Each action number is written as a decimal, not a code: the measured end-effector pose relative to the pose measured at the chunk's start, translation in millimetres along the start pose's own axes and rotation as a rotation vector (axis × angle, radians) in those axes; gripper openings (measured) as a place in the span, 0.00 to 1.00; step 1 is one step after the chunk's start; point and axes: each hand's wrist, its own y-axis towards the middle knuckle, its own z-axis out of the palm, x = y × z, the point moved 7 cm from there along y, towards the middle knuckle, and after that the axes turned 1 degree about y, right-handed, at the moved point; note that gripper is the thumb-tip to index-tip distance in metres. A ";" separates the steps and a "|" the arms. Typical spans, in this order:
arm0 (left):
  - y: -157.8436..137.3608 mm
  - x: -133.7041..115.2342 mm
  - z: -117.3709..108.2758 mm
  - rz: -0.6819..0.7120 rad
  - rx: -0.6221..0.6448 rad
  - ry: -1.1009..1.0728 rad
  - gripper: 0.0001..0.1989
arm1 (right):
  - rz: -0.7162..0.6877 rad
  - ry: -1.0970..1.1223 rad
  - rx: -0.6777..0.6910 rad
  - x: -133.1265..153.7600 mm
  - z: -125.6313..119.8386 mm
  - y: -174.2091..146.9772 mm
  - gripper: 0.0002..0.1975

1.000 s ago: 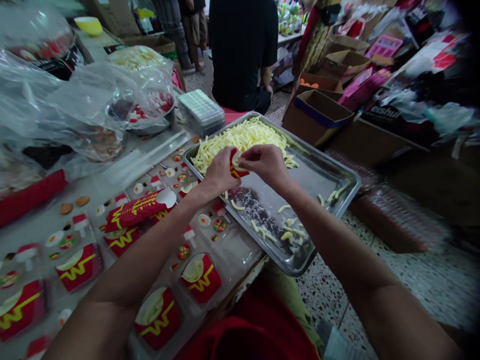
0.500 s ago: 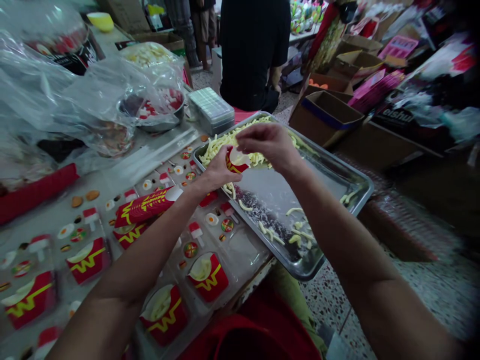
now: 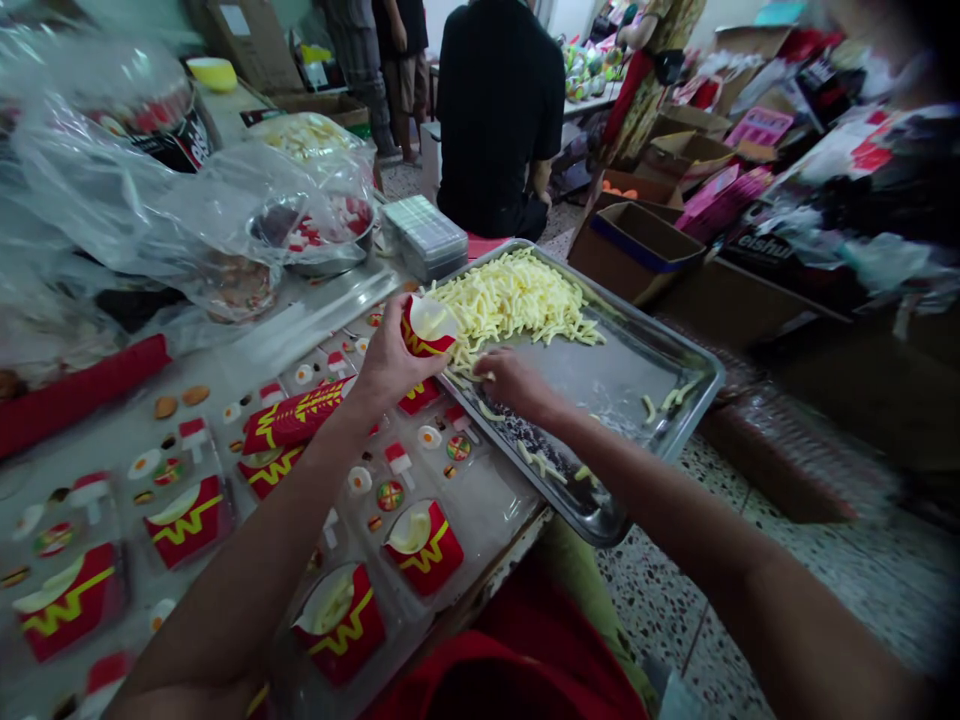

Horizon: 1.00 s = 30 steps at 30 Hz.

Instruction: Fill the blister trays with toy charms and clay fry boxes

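Observation:
My left hand (image 3: 386,365) grips a small red fries carton (image 3: 421,343) with a yellow zigzag, tilted with its white mouth toward the tray. A few pale pieces show inside it. My right hand (image 3: 521,385) is low over the left part of the metal tray (image 3: 622,370), fingers curled together at loose pale fries (image 3: 465,365); what they pinch is hidden. Behind it lies a heap of fries (image 3: 517,295). Left of my hands, a nested stack of red cartons (image 3: 296,412) rests on clear plastic packs with filled cartons (image 3: 426,548).
A metal bowl (image 3: 322,262) under plastic bags and a clear plastic box (image 3: 425,238) stand behind the packs. A red roll (image 3: 82,395) lies at left. Cardboard boxes (image 3: 637,245) are beyond the tray at right. A seated person in black (image 3: 499,120) is ahead.
My right hand has dropped from above the carton to the fries at the tray's left side. My left hand, still holding the carton, has shifted left and slightly nearer.

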 end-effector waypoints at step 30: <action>-11.0 -11.8 96.0 -0.004 0.461 0.564 0.36 | 0.059 -0.162 -0.101 -60.1 -40.9 -10.8 0.07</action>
